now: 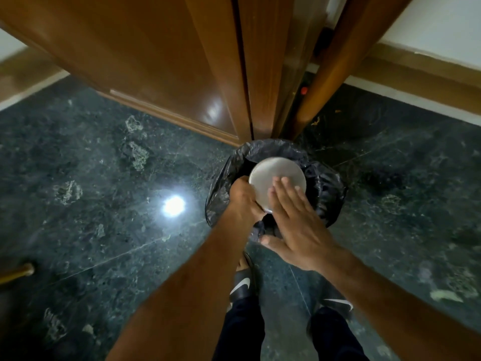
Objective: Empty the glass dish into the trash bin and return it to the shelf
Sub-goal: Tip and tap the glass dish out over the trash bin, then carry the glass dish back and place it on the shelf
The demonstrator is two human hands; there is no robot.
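Head view, looking straight down past my forearms: the glass dish is upside down over the mouth of the trash bin, its round pale base facing me. My left hand is closed on the dish's left rim, fingers curled under the edge where I cannot see them. My right hand is open and flat, fingers laid together on the near-right part of the base, thumb spread out toward me over the bin's front edge.

Much is hidden. The dish's inside faces down into the bin, so whether anything is left in it cannot be told. The bin itself shows only as its black liner, bunched over the rim; the bin's wall and what lies within are dark. My hands cover the near part of the dish and the liner's front.

The bin stands on a dark green marble floor, just in front of where two brown wooden door panels meet. A bright lamp glare sits on the floor to the left. In the dark gap between the panels a small red thing shows, too blurred to name.

Below, my black slides each carry a white swoosh mark, with no readable lettering; dark trouser legs are cut off by the bottom edge. At far left a brass-coloured piece is cut off as well.
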